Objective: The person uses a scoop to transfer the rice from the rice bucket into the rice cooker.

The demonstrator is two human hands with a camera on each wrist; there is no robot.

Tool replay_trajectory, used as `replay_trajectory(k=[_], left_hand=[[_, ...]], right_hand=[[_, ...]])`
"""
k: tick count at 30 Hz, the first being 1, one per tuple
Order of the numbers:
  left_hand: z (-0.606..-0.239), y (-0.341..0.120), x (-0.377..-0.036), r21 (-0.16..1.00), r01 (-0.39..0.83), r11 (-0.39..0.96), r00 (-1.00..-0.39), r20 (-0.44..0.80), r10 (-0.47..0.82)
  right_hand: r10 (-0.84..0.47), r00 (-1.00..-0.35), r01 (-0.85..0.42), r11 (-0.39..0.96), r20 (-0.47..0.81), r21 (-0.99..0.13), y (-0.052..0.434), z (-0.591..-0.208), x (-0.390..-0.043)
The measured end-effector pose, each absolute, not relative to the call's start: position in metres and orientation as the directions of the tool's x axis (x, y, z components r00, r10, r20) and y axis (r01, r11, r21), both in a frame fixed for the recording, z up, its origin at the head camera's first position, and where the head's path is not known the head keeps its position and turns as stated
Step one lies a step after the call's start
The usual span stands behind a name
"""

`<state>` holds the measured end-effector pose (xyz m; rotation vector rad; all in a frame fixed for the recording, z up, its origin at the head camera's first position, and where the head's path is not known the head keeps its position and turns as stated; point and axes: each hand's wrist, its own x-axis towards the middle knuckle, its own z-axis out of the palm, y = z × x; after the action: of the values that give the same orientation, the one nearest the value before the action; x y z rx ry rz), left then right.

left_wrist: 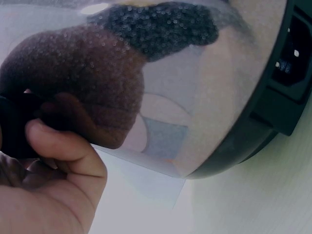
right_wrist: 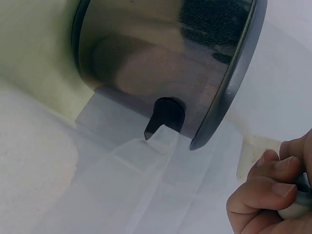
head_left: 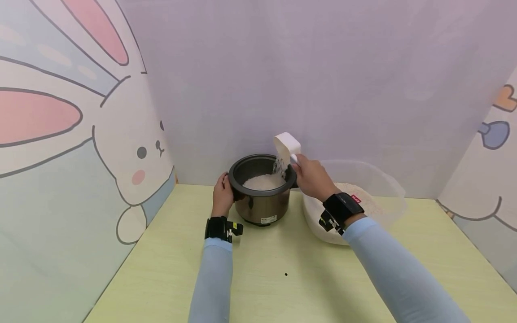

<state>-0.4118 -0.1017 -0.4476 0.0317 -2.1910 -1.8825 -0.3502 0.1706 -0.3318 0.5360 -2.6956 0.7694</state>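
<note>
A dark, shiny rice cooker stands lidless on the table, with white rice inside. My left hand grips its left side handle; the left wrist view shows the thumb curled over that black handle. Above the cooker's right rim, my right hand holds a white measuring scoop by its handle. The scoop is tipped, and rice streams from it into the cooker. In the right wrist view, curled fingers wrap the scoop's handle, while its cup is out of frame.
Right of the cooker sits a translucent plastic bin holding more rice, partly under my right forearm. A small dark speck lies on the pale table. Fabric walls close off the back and sides.
</note>
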Motion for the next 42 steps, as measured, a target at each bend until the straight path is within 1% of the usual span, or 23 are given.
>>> replay_trajectory(k=[11, 19, 26, 35, 42], left_hand=[[-0.446, -0.101, -0.411, 0.978, 0.138, 0.158, -0.971, 0.165, -0.173], [-0.447, -0.101, -0.41, 0.979, 0.134, 0.154, -0.972, 0.16, -0.173], [-0.448, -0.102, -0.411, 0.98, 0.136, 0.143, -0.972, 0.16, -0.171], [-0.449, -0.103, -0.411, 0.977, 0.14, 0.159, -0.97, 0.168, -0.173], [-0.449, -0.103, -0.413, 0.977, 0.143, 0.157, -0.971, 0.169, -0.166]], right_hand=[[-0.311, -0.894, -0.416, 0.843, 0.322, -0.341, 0.17, -0.337, -0.35], [-0.347, -0.879, -0.44, 0.854, 0.327, -0.277, 0.172, -0.341, -0.346], [-0.35, -0.869, -0.451, 0.852, 0.348, -0.268, 0.179, -0.344, -0.347], [-0.328, -0.867, -0.433, 0.867, 0.375, -0.246, 0.195, -0.344, -0.35], [-0.285, -0.89, -0.395, 0.872, 0.356, -0.288, 0.219, -0.349, -0.35]])
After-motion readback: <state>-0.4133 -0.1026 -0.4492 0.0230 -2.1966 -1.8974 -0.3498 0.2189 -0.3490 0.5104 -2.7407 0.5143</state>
